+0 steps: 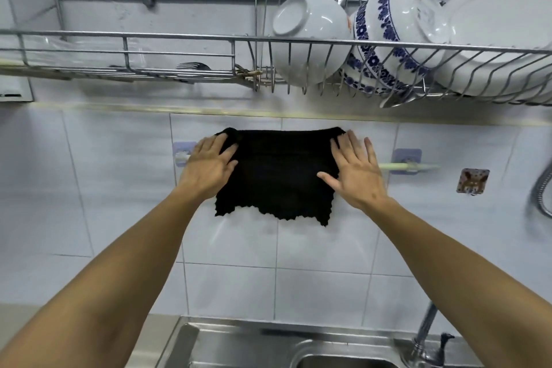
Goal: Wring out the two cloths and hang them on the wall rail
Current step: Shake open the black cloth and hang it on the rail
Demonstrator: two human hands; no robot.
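A black cloth [277, 176] with a scalloped lower edge hangs folded over the pale green wall rail [409, 166], which two purple stick-on brackets hold to the tiled wall. My left hand [209, 166] lies flat on the cloth's left side, fingertips curled over its top corner. My right hand [357, 170] presses flat on the right side, fingers spread, tips at the top corner. The cloth hides the middle of the rail. No second cloth is in view.
Overhead, a steel wire dish rack [185, 39] holds white bowls [307, 36], a blue-patterned bowl [388, 39] and plates [501, 39]. A steel sink [268, 346] and tap [427, 334] sit below. A square patterned hook [472, 180] and a shower hose [542, 191] are at right.
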